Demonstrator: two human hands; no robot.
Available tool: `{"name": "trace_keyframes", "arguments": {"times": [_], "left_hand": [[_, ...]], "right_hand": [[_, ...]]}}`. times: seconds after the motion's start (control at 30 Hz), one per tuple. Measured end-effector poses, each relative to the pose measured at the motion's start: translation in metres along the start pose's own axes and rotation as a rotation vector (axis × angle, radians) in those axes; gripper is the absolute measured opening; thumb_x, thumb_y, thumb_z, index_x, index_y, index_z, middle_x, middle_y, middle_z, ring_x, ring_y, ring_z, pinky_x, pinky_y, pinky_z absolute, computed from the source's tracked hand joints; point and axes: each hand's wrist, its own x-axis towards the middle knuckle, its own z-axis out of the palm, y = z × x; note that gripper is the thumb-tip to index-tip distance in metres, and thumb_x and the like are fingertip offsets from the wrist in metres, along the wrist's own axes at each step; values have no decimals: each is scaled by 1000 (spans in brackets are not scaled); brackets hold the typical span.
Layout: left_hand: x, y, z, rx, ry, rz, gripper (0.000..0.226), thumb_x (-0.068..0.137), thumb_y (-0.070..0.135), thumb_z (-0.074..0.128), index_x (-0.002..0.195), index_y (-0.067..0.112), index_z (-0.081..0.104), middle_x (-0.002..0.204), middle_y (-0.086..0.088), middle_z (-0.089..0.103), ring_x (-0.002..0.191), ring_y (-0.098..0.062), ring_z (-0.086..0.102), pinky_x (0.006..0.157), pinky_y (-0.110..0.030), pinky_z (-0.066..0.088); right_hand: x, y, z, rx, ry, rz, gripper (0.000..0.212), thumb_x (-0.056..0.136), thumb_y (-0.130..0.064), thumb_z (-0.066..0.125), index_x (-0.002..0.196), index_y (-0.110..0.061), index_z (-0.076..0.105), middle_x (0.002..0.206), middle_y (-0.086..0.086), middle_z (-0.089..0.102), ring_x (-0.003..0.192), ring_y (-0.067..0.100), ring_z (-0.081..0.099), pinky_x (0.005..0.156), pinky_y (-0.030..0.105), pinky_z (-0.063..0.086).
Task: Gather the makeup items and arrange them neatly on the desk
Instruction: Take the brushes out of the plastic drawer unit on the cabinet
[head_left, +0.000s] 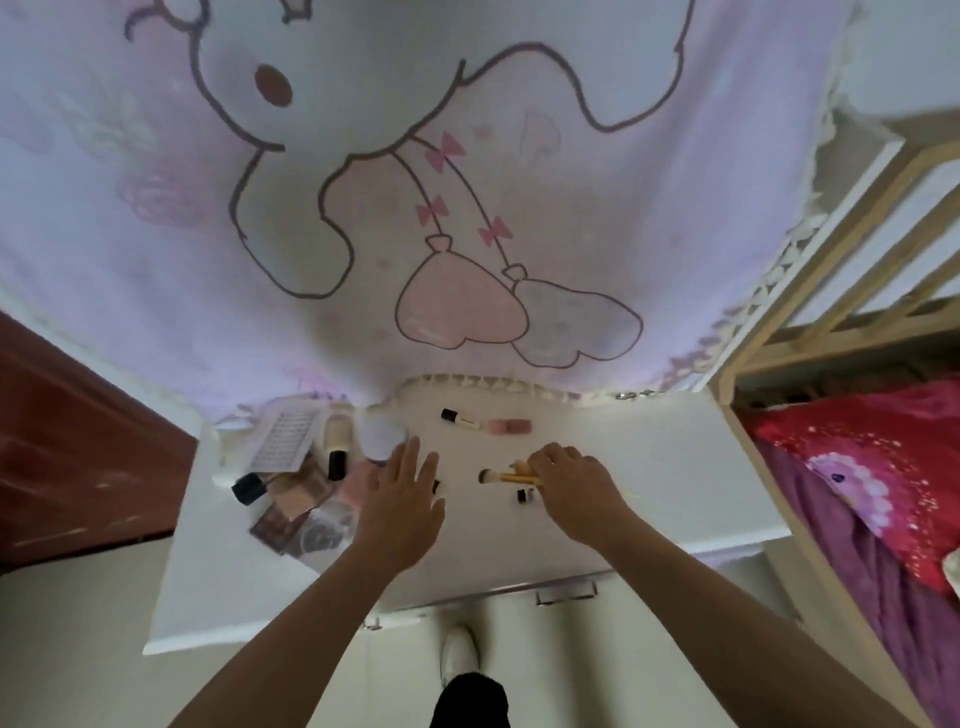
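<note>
The right hand (566, 478) is gripping a bunch of brushes (506, 474) over the middle of the desk (675, 467), fingers curled round the yellow handles. The bristle heads are pointing toward the desk's left side. The handle ends are hiding under the palm, so the number of brushes is hard to make out.

The left hand (402, 493) is lying flat over the desk left of centre, fingers straight and slightly spread, grasping nothing. Whether it is touching the desk cannot be told. It is covering most of a dark item (436, 486) that is only peeking out at its edge. A small black-and-white piece (524, 495) is lying on the desk just in front of the brushes, too small to identify.

At the desk's back edge a black-capped tube (462, 418) and a pink stick (511, 426) are lying end to end. On the desk's left side a pile (291, 499) of palettes, bottles and a lash tray (283, 436) is overlapping and blurring together.

A cartoon cloth (467, 208) is hanging behind the desk, draping over its back left corner. A bed (857, 467) is standing at the desk's right, cut off by the frame.
</note>
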Motion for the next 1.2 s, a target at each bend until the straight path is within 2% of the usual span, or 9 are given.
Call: {"name": "trace_keyframes", "arguments": {"times": [0.1, 0.27, 0.33, 0.43, 0.57, 0.73, 0.87, 1.03, 1.2], "left_hand": [[49, -38, 12, 27, -87, 29, 66, 100, 47, 31, 156, 18, 12, 165, -9, -3, 151, -27, 2, 120, -50, 12], [88, -78, 38, 48, -194, 126, 64, 101, 45, 27, 156, 15, 11, 164, -13, -3, 151, -30, 1, 120, -52, 10], [95, -88, 47, 27, -194, 140, 63, 101, 45, 27, 154, 11, 22, 163, -16, 9, 150, -34, 12, 117, -54, 18], [99, -102, 56, 16, -175, 189, 63, 96, 48, 29, 139, 6, 48, 151, -21, 39, 136, -39, 41, 103, -58, 41], [101, -113, 60, 27, -152, 244, 68, 99, 52, 18, 137, 6, 51, 148, -22, 42, 134, -39, 44, 100, -59, 44], [114, -106, 31, 34, -50, 317, 64, 91, 49, 30, 134, 9, 56, 147, -18, 45, 132, -37, 46, 99, -61, 44], [130, -66, -27, -18, 156, 425, 65, 98, 51, 21, 137, 9, 52, 150, -18, 42, 137, -37, 40, 105, -59, 35], [89, 27, -107, -68, 411, 646, 61, 95, 46, 36, 143, 10, 45, 155, -18, 33, 143, -38, 30, 111, -59, 25], [-26, 149, -150, -158, 540, 1011, 60, 98, 44, 37, 147, 9, 41, 158, -18, 28, 144, -38, 27, 112, -59, 22]], "right_hand": [[51, -22, 22, -5, -138, 54, 24, 97, -18, 47, 120, -18, 52, 113, 4, 58, 100, 26, 60, 79, 38, 49], [106, -64, 57, -26, -281, 86, 28, 93, -11, 50, 121, -15, 49, 111, 6, 56, 99, 26, 58, 78, 36, 45], [120, -75, 68, -4, -281, 101, 27, 94, -13, 51, 121, -15, 51, 112, 7, 55, 100, 27, 57, 80, 37, 44], [135, -81, 77, 77, -290, 131, 31, 97, -25, 50, 127, -17, 50, 122, 8, 51, 108, 29, 53, 87, 39, 45], [134, -76, 70, 224, -314, 208, 43, 97, -32, 50, 138, -20, 45, 134, 8, 48, 123, 29, 48, 101, 41, 41], [108, -50, 24, 229, -247, 320, 51, 99, -36, 49, 147, -22, 39, 148, 6, 40, 138, 26, 36, 112, 38, 31], [57, -29, -32, 177, -38, 468, 44, 100, -36, 47, 143, -24, 46, 147, 5, 44, 137, 24, 39, 111, 37, 31], [-70, -19, -82, 9, 263, 720, 46, 98, -44, 41, 134, -22, 58, 141, 16, 53, 131, 34, 50, 108, 46, 40], [-275, -51, -122, -164, 403, 1013, 63, 98, -58, 28, 154, -28, 30, 163, 14, 19, 151, 32, 16, 121, 51, 18]]}}
